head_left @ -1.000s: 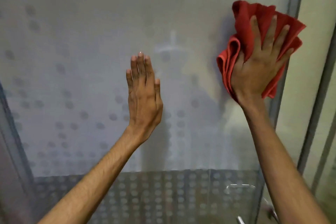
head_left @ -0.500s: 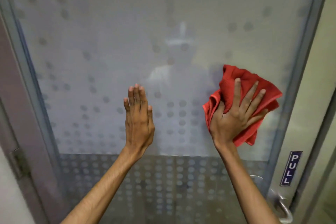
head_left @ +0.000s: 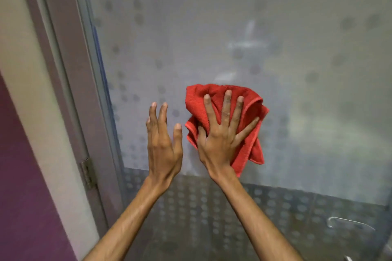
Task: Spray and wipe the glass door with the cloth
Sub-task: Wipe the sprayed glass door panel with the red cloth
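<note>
While the right hand (head_left: 222,135) lies flat with its fingers (head_left: 228,108) fanned wide over a crumpled red cloth (head_left: 252,146), the cloth is pressed against the frosted glass door (head_left: 233,27) at about mid-height of the view, a little right of centre. The thumb of that hand hooks around the cloth's left edge, and loose folds of the cloth bunch out above the fingertips and hang down past the heel of the palm on the right. The left hand (head_left: 162,144) is raised just beside it, empty, its fingers loosely spread and slightly curled; whether its fingertips touch the glass cannot be told. The two hands are near each other but apart, with a narrow strip of glass showing between the left thumb and the cloth.

The glass carries a pattern of grey dots, sparse higher up and dense in a darker band (head_left: 212,207) across the bottom, below both wrists. A faint, blurred reflection shows in the pane above the cloth. At the left runs the metal edge of the door beside a brownish door frame (head_left: 70,70), with a hinge (head_left: 88,174) fixed on it low down. Farther left is a pale wall with a purple section (head_left: 25,197). A curved metal handle (head_left: 347,222) shows at the lower right.
</note>
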Demonstrator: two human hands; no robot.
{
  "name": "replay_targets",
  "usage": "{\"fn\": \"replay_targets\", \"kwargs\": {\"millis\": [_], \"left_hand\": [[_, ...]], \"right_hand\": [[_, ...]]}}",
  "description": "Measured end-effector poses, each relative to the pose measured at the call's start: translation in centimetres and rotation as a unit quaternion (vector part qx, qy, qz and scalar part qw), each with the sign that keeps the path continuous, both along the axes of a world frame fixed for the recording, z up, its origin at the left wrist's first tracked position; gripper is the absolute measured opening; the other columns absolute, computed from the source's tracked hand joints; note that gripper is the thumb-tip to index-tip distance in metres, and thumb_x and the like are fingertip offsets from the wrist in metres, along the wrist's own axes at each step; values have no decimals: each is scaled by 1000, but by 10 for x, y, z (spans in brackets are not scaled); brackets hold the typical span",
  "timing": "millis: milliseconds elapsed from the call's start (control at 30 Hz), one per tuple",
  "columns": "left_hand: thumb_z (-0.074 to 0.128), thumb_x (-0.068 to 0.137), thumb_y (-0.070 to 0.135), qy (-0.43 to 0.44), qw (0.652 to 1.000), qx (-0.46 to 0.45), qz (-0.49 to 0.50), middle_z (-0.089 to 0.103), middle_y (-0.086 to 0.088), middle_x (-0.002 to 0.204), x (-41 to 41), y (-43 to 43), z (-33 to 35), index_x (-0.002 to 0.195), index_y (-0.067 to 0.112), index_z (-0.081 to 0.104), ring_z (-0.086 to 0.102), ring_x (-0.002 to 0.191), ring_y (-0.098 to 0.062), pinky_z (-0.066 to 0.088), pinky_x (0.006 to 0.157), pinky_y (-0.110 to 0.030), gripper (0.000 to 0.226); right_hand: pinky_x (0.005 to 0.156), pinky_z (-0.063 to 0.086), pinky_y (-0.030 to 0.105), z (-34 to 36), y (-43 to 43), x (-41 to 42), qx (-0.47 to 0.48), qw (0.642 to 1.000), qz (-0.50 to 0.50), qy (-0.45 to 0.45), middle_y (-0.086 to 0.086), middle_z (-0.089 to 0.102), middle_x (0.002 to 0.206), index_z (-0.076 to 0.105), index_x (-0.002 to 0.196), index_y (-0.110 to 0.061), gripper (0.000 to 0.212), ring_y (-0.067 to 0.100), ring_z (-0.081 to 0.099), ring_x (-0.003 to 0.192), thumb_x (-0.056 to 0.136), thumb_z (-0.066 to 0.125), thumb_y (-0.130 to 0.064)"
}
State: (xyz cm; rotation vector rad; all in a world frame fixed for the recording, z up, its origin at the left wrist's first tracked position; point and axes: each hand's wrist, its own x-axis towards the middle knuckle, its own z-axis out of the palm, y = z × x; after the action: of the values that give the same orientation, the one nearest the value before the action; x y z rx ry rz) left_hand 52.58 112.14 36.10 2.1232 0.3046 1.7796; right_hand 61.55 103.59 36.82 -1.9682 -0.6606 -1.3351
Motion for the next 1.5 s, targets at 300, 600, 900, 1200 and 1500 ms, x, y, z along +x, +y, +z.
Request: {"fn": "replay_targets", "kwargs": {"millis": [300, 600, 900, 1200, 1500], "left_hand": [[32, 95, 55, 63, 991, -97, 69, 65, 15, 94, -38, 47, 27, 118, 30, 61, 56, 97, -13, 19, 83, -27, 45], [70, 74, 69, 83, 926, -324, -175, 70, -7, 102, -52, 80, 24, 97, 28, 73, 65, 104, -21, 50, 100, -42, 47], [69, 88, 12, 38, 885, -339, -316, 75, 15, 74, -83, 56, -16, 89, 21, 72, 68, 72, 2, 53, 67, -13, 9], [63, 94, 22, 179, 813, -424, -355, 76, 8, 94, -98, 65, -104, 106, 14, 72, 70, 88, -1, 54, 76, -16, 17], [68, 91, 19, 505, 544, -435, -509, 62, 2, 133, -109, 64, -189, 137, 22, 45, 64, 109, -4, 50, 98, -21, 52]], "right_hand": [[118, -2, 69, 16, 71, -55, -46, 991, 127, 6, 2, 16, 167, 37, 151, -39, 64, 26, 3, 156, 91, 58, -46], [124, 18, 49, 4, 47, -77, 42, 910, 402, 96, -1, 45, 153, 54, 141, -18, 75, 11, 28, 149, 69, 60, 0], [110, 44, 40, -74, 22, -88, 256, 874, 329, 249, -2, 47, 141, 44, 140, -19, 73, 15, 47, 135, 78, 82, -23], [73, 55, 22, -163, -9, -131, 303, 670, 402, 545, 5, 76, 96, 71, 105, -8, 34, 12, 66, 82, 78, 73, -28], [70, 53, 16, -219, -65, -161, 400, 700, 228, 546, -1, 75, 92, 72, 101, -12, 13, 3, 64, 79, 98, 61, -18]]}}
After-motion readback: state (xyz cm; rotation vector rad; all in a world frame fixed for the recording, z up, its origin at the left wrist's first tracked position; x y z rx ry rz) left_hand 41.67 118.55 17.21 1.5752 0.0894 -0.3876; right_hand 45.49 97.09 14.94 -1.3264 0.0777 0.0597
